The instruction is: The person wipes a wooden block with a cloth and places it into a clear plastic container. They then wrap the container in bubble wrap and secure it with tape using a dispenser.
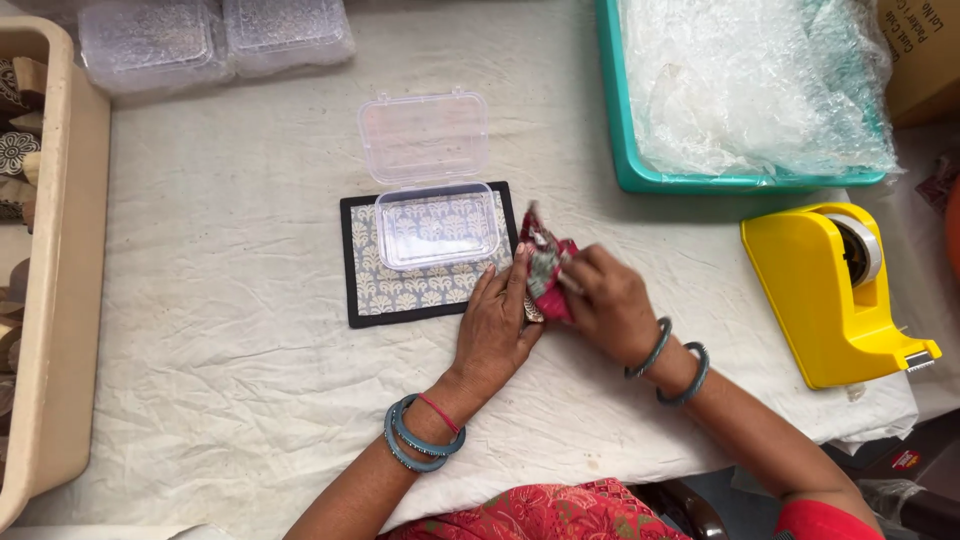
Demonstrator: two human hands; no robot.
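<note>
While both hands met above the bench [250,300], the left hand [495,335] and right hand [610,305] pinched a small red patterned cloth piece [545,265] between their fingers, steadying it; just left of them an open clear box [437,225] sat on a printed mat [365,290].

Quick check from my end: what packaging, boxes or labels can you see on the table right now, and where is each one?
Clear plastic box: open, lid up, on a patterned mat at centre.
Two clear lidded boxes: top left, closed, side by side.
Cardboard carton: top right corner, brown, printed side.
Teal tray: top right, filled with bubble wrap.
Small red label: lower right, below the table edge.
</note>
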